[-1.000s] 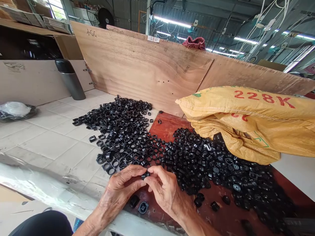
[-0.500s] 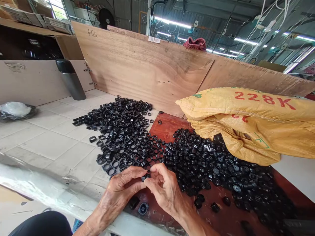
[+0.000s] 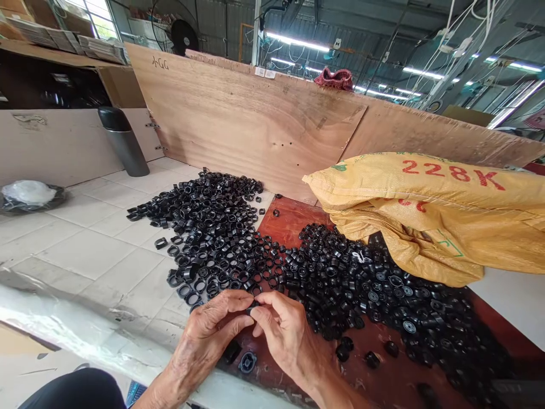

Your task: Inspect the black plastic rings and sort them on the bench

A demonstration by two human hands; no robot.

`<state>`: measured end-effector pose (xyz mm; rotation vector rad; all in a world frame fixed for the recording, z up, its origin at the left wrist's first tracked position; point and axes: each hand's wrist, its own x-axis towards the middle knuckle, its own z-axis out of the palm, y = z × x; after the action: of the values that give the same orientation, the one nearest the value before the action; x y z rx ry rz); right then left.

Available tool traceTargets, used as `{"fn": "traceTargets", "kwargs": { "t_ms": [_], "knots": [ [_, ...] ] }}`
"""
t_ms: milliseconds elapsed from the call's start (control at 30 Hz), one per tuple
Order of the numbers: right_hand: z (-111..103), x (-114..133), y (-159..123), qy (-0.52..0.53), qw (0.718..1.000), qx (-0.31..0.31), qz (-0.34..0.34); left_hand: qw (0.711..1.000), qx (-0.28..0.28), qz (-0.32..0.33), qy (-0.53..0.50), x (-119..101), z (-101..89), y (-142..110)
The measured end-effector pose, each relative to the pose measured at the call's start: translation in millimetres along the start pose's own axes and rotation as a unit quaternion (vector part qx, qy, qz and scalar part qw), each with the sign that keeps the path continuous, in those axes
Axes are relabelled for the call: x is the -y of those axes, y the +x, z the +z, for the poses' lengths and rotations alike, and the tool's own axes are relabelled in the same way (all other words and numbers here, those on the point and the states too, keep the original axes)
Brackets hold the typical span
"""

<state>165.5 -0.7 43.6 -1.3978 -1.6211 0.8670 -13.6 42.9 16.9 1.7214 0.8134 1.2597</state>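
Note:
Between the fingertips of both hands is a small black plastic part (image 3: pixel 252 307), mostly covered by the fingers. My left hand (image 3: pixel 217 319) pinches it from the left with thumb and fingers. From the right, my right hand (image 3: pixel 284 321) closes on the same part with thumb and forefinger. Just beyond the hands lies a pile of black plastic rings (image 3: pixel 213 244). To the right spreads a heap of round black caps (image 3: pixel 340 278). Below the hands, a single black flanged piece (image 3: pixel 247 361) rests on the red-brown board (image 3: pixel 285 221).
A yellow woven sack (image 3: pixel 426 193) lies at the right, over part of the heap. A wooden panel (image 3: pixel 238 108) closes off the back. At the left stand a dark flask (image 3: pixel 124 142) and a plastic-wrapped white bundle (image 3: pixel 32 194) on the tiled surface (image 3: pixel 89 250).
My right hand's fingers have curled in closer around the black part, and its forefinger now lies flatter. The piles have stayed as they were; the camera view has shifted slightly.

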Motion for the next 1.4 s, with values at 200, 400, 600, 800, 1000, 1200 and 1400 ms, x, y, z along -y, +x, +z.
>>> {"fn": "traceTargets", "kwargs": {
  "t_ms": [200, 400, 600, 800, 1000, 1200, 1400],
  "knots": [
    [0.4, -1.1, 5.5, 0.09, 0.995, -0.025, -0.018, 0.991, 0.005, -0.109, -0.071, -1.3, -2.9, 2.1],
    [-1.3, -6.1, 4.2, 0.043, 0.991, -0.031, -0.122, 0.97, 0.035, -0.201, -0.133, -8.4, -7.2, 4.2],
    [1.3, -11.1, -1.9, 0.012, 1.0, -0.019, 0.008, 0.988, 0.026, -0.12, -0.096, -1.3, -3.9, 0.7],
    [-3.6, -1.9, -1.8, 0.015, 0.999, 0.045, 0.002, 0.988, -0.003, -0.13, -0.083, -4.8, -4.6, 0.8],
    [-5.3, 3.4, -2.0, -0.062, 0.997, 0.037, 0.03, 0.987, -0.025, -0.139, -0.072, -2.9, -5.2, 1.7],
    [-3.5, 1.2, -2.4, -0.038, 0.998, 0.044, 0.012, 0.984, -0.037, -0.154, -0.085, -3.8, -5.0, 1.5],
    [-4.4, 3.1, 0.1, -0.022, 0.999, 0.032, 0.037, 0.989, -0.018, -0.122, -0.079, -3.6, -5.3, 1.2]
  ]
}}
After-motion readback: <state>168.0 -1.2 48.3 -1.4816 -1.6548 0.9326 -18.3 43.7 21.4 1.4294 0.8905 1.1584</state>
